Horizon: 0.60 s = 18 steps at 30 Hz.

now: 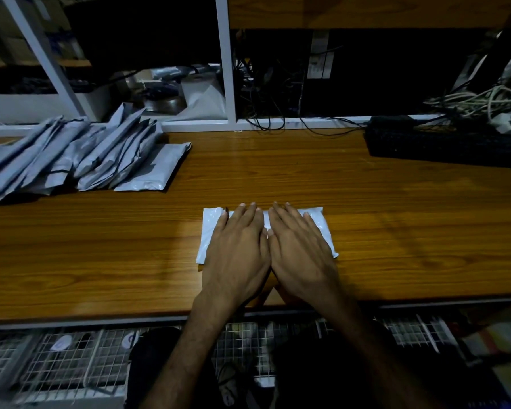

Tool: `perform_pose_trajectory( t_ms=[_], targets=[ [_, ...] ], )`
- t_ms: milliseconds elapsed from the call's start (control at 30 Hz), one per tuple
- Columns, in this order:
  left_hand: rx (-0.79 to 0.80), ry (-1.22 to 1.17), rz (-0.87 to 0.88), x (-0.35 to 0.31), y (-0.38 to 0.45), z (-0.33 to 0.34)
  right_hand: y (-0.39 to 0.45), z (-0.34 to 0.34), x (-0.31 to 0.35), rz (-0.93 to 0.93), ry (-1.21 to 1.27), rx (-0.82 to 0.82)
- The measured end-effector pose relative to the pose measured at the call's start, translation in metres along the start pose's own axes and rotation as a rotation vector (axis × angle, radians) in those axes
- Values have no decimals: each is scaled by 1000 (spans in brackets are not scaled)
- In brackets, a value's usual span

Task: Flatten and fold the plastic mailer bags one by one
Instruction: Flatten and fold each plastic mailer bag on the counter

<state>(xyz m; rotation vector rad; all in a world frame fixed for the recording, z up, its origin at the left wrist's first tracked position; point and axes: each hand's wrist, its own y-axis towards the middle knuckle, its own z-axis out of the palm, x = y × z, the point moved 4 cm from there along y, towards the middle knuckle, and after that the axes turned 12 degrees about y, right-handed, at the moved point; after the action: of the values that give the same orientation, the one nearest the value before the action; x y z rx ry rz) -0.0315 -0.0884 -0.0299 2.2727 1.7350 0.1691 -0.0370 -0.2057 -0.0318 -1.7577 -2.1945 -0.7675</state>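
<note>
Lying flat on the desk [101,261], a white mailer bag [210,231] is pressed by the left hand [236,249] and right hand [300,249], fingers straight; grey bags [80,154] are piled at 10 o'clock.

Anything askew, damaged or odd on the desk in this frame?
Nothing stands out. Both hands, left and right, press flat on the white plastic mailer bag, which lies square on the wooden desk. The grey folded mailer pile overlaps loosely at far left.

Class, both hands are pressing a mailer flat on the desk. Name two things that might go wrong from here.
1. The left hand and right hand cover the middle of the mailer, so its uncovered ends may spring up or crease.
2. The mailer lies near the desk front edge; it might slide off.
</note>
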Motion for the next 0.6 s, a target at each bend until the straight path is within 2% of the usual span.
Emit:
perform_pose_trajectory(
  t_ms=[333, 600],
  targets=[
    [33, 16, -29, -2, -2, -3, -3, -1, 0, 13, -22, -15],
    [102, -2, -142, -3, -2, -4, -3, 0, -4, 75, -45, -35]
  ],
)
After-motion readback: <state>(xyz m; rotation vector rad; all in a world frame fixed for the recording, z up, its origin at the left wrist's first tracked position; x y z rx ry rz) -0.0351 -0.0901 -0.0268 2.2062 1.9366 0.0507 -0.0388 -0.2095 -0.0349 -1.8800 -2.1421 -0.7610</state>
